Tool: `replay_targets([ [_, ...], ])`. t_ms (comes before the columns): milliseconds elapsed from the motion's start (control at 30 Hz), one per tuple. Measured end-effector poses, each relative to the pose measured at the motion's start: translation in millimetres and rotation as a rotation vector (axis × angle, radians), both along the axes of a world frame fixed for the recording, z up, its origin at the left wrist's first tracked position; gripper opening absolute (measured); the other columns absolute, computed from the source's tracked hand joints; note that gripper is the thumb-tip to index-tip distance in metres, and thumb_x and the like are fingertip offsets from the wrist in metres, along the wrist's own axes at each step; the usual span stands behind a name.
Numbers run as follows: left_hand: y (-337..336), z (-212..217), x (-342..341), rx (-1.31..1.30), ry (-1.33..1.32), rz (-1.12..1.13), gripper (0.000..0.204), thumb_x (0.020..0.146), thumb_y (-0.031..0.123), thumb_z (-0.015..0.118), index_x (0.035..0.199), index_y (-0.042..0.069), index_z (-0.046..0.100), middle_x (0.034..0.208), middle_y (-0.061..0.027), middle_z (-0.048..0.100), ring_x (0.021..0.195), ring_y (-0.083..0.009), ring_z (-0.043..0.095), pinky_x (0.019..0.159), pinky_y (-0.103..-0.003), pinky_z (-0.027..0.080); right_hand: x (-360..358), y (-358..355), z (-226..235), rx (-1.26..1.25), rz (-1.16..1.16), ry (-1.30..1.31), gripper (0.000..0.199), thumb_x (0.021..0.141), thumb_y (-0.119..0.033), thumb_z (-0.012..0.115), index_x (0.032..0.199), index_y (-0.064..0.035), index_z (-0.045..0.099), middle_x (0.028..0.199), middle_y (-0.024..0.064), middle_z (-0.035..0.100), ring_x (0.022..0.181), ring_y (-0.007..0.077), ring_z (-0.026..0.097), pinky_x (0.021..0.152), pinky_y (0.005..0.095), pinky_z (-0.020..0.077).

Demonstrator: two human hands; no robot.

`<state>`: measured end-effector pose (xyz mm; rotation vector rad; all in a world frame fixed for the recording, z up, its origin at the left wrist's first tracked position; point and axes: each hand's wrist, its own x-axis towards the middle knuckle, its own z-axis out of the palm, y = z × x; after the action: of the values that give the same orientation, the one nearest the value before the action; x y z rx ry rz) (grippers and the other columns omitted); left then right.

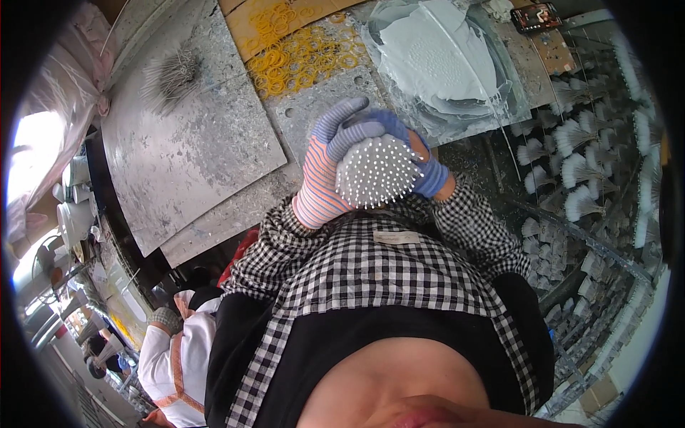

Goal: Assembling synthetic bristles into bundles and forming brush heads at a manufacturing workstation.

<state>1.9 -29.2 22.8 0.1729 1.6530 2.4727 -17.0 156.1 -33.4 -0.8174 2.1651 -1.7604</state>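
Close in front of my checked apron, a rounded grey bundle (378, 173) sits between my two hands, its face covered in small white-tipped ends. My left hand (324, 167), in a striped knit glove, is closed round its left side with the fingers over the top. On the other side my right hand (430, 172), in a blue striped glove, grips the bundle; its fingers are partly hidden behind it. What lies below the bundle's face is out of sight. Just beyond the hands is a grey worn board (314, 107).
Yellow rubber bands (307, 57) lie scattered at the back. White paste (435, 60) is spread on a sheet at back right, near a phone (535, 18). A loose bundle of thin wires (171, 75) rests on the left metal plate (207, 150). Racks of white-tipped fanned bundles (581, 164) stand right. Another person (178, 357) is at lower left.
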Motion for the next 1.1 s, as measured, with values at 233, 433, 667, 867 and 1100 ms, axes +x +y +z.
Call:
replay_targets([
  [233,-6.5,-6.8,-16.1,-0.547,0.535,0.014,0.069,0.059,0.017,0.092,0.122,0.016,0.065,0.134,-0.0171,0.053,0.121,-0.0346,0.057,0.102,-0.043,0.05,-27.7,8.1,-5.6,0.032,0.056,0.058,0.056,0.096,-0.023,0.059,0.147,-0.0058,0.044,0.147,0.0164,0.05,0.137,0.0315,0.047,0.117,0.0399,0.0355],
  [433,-6.6,5.2,-17.9,-0.738,0.774,0.006,0.069,0.058,0.028,0.091,0.122,0.021,0.067,0.132,-0.0174,0.056,0.122,-0.0398,0.056,0.101,-0.049,0.049,-40.9,3.1,-19.9,-0.088,0.056,-0.053,0.043,0.093,-0.019,0.058,0.135,-0.0085,0.057,0.135,0.0122,0.057,0.126,0.0308,0.054,0.108,0.0401,0.0427],
  [667,-3.9,9.7,-19.3,-0.896,0.858,0.022,0.064,0.055,0.02,0.091,0.115,0.022,0.071,0.13,-0.0131,0.06,0.125,-0.0391,0.055,0.106,-0.049,0.045,-54.3,4.3,-19.5,-0.076,0.08,-0.096,0.044,0.096,-0.018,0.056,0.138,-0.0061,0.053,0.134,0.013,0.056,0.125,0.0299,0.054,0.109,0.0385,0.0428],
  [867,-4.8,14.0,-21.9,-0.951,1.037,0.025,0.058,0.06,0.024,0.086,0.116,0.028,0.07,0.128,-0.0111,0.062,0.121,-0.0377,0.057,0.102,-0.051,0.047,-75.0,3.7,-16.5,-0.121,0.113,0.025,0.043,0.095,-0.013,0.057,0.137,-0.0043,0.054,0.134,0.0147,0.058,0.121,0.03,0.059,0.104,0.0375,0.0475],
  [1100,-14.6,8.1,-26.0,-1.003,1.265,0.051,0.056,0.067,0.025,0.08,0.119,0.041,0.065,0.129,-0.0056,0.063,0.124,-0.036,0.055,0.105,-0.052,0.043,-78.3,-0.9,22.4,-0.134,0.175,0.435,0.042,0.095,-0.015,0.06,0.136,-0.0041,0.056,0.132,0.0117,0.063,0.118,0.029,0.062,0.102,0.0366,0.0499],
])
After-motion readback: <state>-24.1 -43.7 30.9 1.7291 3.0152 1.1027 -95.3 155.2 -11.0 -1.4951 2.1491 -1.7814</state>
